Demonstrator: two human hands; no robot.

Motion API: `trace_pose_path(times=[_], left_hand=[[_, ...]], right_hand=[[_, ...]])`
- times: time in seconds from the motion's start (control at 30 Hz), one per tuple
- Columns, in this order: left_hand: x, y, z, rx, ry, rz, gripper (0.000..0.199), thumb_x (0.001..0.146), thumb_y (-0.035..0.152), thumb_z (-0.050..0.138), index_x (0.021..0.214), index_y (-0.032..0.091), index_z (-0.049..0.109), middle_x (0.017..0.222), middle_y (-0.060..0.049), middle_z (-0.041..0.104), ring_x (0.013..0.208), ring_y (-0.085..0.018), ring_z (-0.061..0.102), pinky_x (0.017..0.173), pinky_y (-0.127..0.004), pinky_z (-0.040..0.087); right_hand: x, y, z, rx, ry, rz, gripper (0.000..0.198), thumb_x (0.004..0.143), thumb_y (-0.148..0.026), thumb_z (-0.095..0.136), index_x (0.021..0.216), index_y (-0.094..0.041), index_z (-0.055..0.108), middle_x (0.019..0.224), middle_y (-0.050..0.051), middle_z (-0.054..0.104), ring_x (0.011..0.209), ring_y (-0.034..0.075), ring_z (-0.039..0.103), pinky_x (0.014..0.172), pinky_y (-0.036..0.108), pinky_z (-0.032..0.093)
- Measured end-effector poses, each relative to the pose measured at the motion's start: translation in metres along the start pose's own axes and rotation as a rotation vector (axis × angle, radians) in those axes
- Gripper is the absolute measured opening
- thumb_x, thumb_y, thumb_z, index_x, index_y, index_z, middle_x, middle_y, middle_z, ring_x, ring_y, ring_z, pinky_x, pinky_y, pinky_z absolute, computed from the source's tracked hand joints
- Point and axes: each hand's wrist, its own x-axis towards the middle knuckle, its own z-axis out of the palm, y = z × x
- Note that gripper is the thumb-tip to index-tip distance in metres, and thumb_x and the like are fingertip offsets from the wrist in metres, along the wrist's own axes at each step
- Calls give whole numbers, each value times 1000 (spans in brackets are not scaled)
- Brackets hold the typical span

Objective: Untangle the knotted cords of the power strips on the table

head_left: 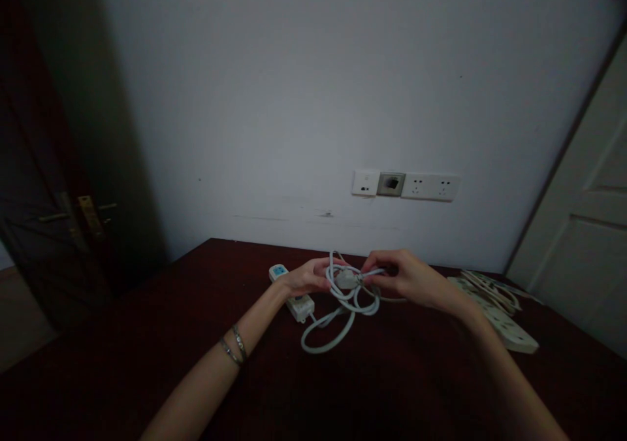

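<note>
A looped white power cord (333, 344) is raised between my hands above the dark red table (235, 395). My left hand (308, 276) grips the coils from the left, its fingers partly behind the loops. On the right, my right hand (399, 274) pinches a strand of the cord near a pale plug (347, 279) in the middle of the bundle. One loop droops below, towards the table. The cord leads to a white power strip (300, 307) with blue sockets at one end, lying under my left wrist and partly covered by it.
A second white power strip (509, 326) with its bundled cord (494, 294) lies to the right, beyond my right forearm. Wall sockets (424, 187) are set in the white wall behind the table. A dark door (44, 186) stands at left, a pale door (588, 232) at right.
</note>
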Motion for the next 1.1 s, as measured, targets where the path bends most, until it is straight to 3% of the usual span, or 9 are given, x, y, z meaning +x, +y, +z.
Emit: trace_pose_path(times=[0.23, 0.47, 0.73, 1.1], left_hand=[[4, -6, 2, 70, 41, 8, 67, 48, 27, 84, 107, 14, 57, 97, -9, 63, 83, -16, 60, 76, -28, 45], [8, -4, 11, 164, 72, 22, 62, 46, 22, 85, 100, 14, 56, 96, -9, 65, 78, -14, 61, 75, -26, 45], [11, -7, 17, 251, 89, 40, 61, 46, 19, 84, 99, 14, 54, 86, -5, 65, 72, -14, 62, 71, -27, 46], [10, -9, 17, 261, 83, 21, 61, 44, 11, 83, 97, 14, 53, 100, -8, 63, 83, -15, 61, 74, -27, 46]], right_hand=[[2, 6, 2, -151, -10, -18, 15, 77, -31, 57, 78, -18, 64, 71, 3, 64, 62, 13, 55, 56, 22, 37], [0, 0, 8, -314, -25, -41, 9, 74, -23, 56, 76, -20, 64, 72, 4, 63, 63, 14, 53, 58, 23, 34], [-1, -1, 9, -210, -95, -10, 7, 69, -16, 56, 69, -17, 63, 66, 2, 63, 59, 13, 53, 55, 22, 34], [4, 11, 6, 3, -258, 16, 14, 71, -26, 60, 75, -14, 65, 74, 3, 65, 68, 13, 57, 61, 22, 40]])
